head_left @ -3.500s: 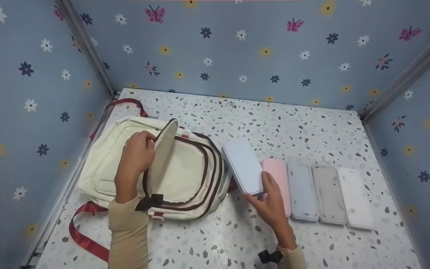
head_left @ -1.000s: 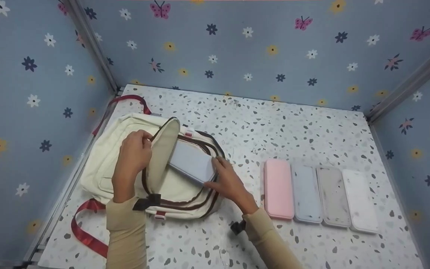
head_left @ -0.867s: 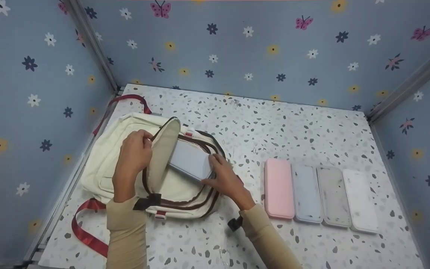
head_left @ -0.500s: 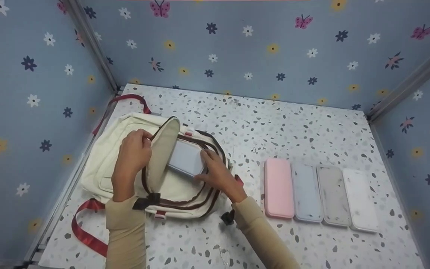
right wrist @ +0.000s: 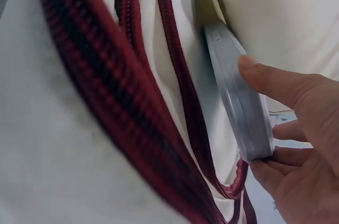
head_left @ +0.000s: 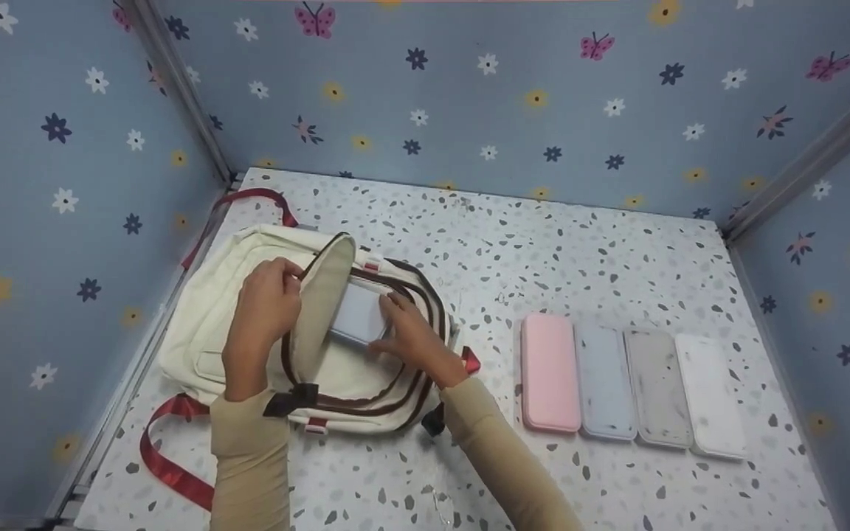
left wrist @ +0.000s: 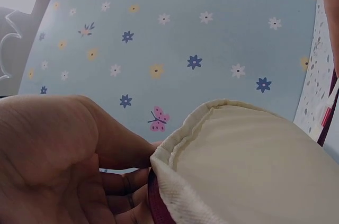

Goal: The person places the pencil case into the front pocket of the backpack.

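Observation:
A cream backpack (head_left: 226,310) with dark red zips lies on the left of the table, its front pocket unzipped. My left hand (head_left: 266,310) pinches the edge of the raised pocket flap (left wrist: 249,155). My right hand (head_left: 414,335) grips the near end of a pale blue hard case (head_left: 358,313), shaped like a pencil box. In the right wrist view, the thumb presses one face of the case (right wrist: 241,97) while the fingers curl under its end. The case's far end is hidden in the pocket behind the flap.
To the right, a pink case (head_left: 550,372), a light blue case (head_left: 607,383), a grey case (head_left: 659,387) and a white case (head_left: 709,394) lie side by side on the speckled table (head_left: 543,251). Red straps (head_left: 174,472) trail from the backpack. Flowered panels (head_left: 469,96) enclose the table.
My right hand has carried the pale blue case left from beside the backpack and slid it deeper under the flap. My left hand has kept hold of the flap.

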Demonstrator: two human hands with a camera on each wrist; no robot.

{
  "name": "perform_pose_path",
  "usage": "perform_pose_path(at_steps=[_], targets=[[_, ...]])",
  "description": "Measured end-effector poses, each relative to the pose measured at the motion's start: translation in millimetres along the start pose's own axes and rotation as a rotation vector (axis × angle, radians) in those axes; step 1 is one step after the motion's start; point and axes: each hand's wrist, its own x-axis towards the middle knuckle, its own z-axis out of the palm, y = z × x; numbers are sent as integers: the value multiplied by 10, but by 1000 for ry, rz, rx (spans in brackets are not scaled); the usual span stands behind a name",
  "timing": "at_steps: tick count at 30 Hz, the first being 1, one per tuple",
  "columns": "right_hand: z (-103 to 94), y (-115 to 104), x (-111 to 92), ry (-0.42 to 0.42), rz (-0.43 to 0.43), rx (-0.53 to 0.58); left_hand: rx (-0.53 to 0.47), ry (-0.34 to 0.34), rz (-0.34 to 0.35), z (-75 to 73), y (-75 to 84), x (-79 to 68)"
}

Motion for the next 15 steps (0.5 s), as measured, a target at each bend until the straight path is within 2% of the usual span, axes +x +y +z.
perform_pose_path(at_steps=[3,15], targets=[[63,5,59,23,-28,-23,-7,-1,6,3,-18,-4],[193,-42,222,21,-5,-31,-16,20,19,-8,-68,-8]])
